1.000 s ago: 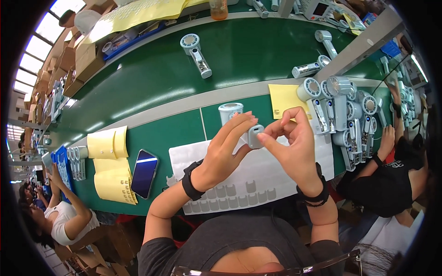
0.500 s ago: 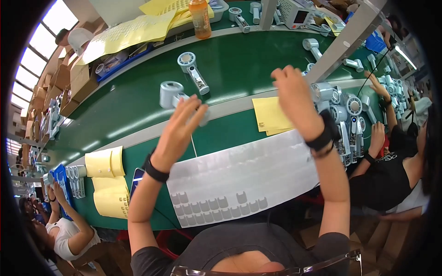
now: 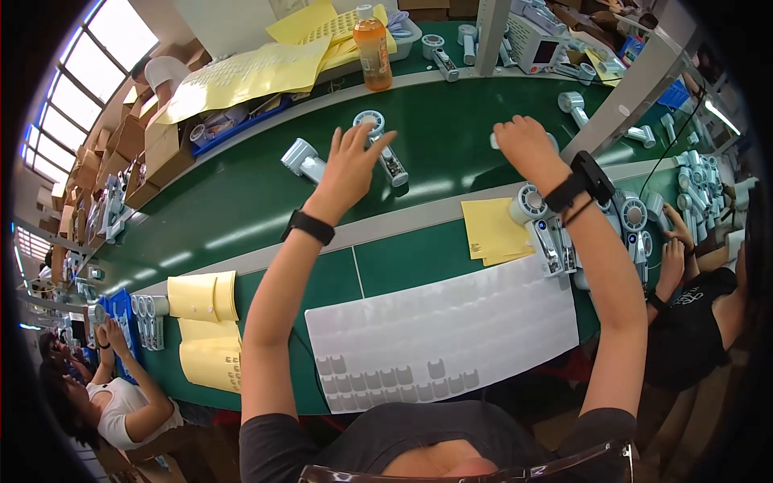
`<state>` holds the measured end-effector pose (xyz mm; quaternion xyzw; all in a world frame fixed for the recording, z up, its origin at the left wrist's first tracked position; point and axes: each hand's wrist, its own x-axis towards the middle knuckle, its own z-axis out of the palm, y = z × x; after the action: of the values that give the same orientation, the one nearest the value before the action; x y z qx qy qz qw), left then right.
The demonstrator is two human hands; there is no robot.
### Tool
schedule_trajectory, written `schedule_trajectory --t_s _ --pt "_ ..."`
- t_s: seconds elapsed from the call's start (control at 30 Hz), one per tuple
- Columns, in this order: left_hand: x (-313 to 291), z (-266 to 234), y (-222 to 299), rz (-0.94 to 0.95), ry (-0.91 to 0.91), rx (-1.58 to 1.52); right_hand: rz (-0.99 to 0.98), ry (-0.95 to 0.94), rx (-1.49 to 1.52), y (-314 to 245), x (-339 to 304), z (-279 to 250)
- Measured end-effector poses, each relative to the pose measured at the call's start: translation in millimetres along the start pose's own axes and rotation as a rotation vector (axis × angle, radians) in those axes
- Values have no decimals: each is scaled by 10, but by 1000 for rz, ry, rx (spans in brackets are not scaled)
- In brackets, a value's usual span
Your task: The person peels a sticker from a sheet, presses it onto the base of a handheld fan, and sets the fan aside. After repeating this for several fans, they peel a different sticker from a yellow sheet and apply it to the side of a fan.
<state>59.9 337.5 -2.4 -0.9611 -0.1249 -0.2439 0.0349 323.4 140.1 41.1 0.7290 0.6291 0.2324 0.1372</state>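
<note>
My left hand [image 3: 348, 173] is open, its fingers spread above the green bench. Just left of it, a pale blue-grey handheld fan [image 3: 303, 157] lies on its side. Beyond its fingers rests another fan [image 3: 392, 167], partly covered, with its round grille facing up. My right hand [image 3: 527, 149] is curled over a pale handheld fan [image 3: 552, 142]; only bits of this fan show on either side of the hand. More fans [image 3: 549, 245] are bunched beneath my right wrist and forearm. In front of me lies a whitish sticker sheet [image 3: 443, 330] with grey cut-out shapes along its near edge.
Yellow sheets lie at the right [image 3: 493, 229] and left [image 3: 201, 298] of the sticker sheet. An orange drink bottle [image 3: 373, 52] stands on the back ledge. A slanted metal post [image 3: 636, 101] rises at the right. Co-workers sit at both sides, with fans near them.
My left hand has let go of a fan, which now lies on the bench, and its fingers have spread. My right hand has closed over another fan. The view has shifted slightly.
</note>
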Motion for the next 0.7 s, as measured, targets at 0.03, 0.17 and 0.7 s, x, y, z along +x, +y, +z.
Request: schedule_trajectory --t_s 0.03,0.17,0.7 --pt "91 84 15 -7 -6 -2 -58 150 82 -119 -3 -174" --pt "242 185 -53 360 -169 154 -351 270 306 -808 -272 -628" --pt "-1234 -1225 1080 -356 139 -1217 71 184 1172 -2065 -2155 -881"
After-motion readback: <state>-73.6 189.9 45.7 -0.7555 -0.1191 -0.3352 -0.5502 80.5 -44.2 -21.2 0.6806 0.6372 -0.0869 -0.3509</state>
